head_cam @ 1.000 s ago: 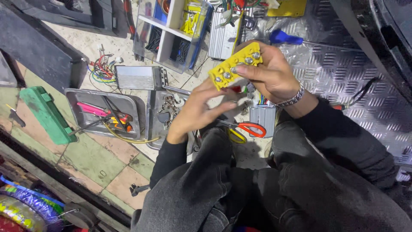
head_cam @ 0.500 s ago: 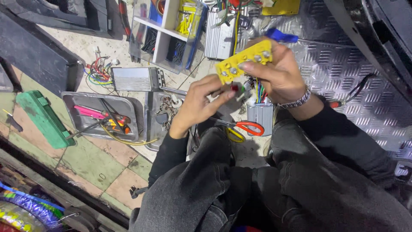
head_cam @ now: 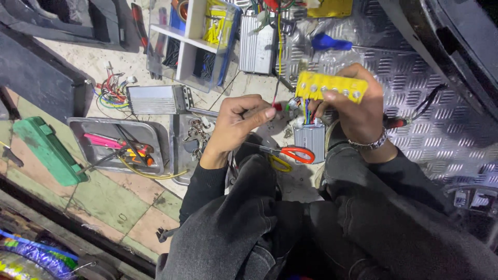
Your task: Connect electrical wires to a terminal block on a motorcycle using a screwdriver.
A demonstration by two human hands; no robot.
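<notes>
My right hand (head_cam: 358, 111) grips a yellow block (head_cam: 332, 86) with a row of round metal studs, fingers wrapped behind it, thumb along its lower edge. The block is held up, tilted a little, over the diamond-plate metal floor (head_cam: 415, 78). A bunch of coloured wires (head_cam: 308, 111) hangs from under the block down to a small grey ribbed box (head_cam: 309, 141) just below it.

My left hand (head_cam: 236, 122) is curled, thumb and forefinger pressed together, pinching the end of a small red connector (head_cam: 277, 106) right beside the wire bunch. Can't tell exactly how much of it is between the fingertips.

Below the hands, red-handled scissors (head_cam: 293, 153) lie near my knees, close to the grey box. Left of my left hand: a metal tray (head_cam: 98, 129) with a pink tool and yellow cable in it, a silver finned box (head_cam: 153, 99) above it with a tangle of loose wires beside it, a green flat case (head_cam: 49, 150) further left. Up top, a white divided organizer (head_cam: 189, 41) with yellow parts, another silver finned box (head_cam: 257, 49), and a blue-handled screwdriver (head_cam: 329, 43) on the plate floor.
</notes>
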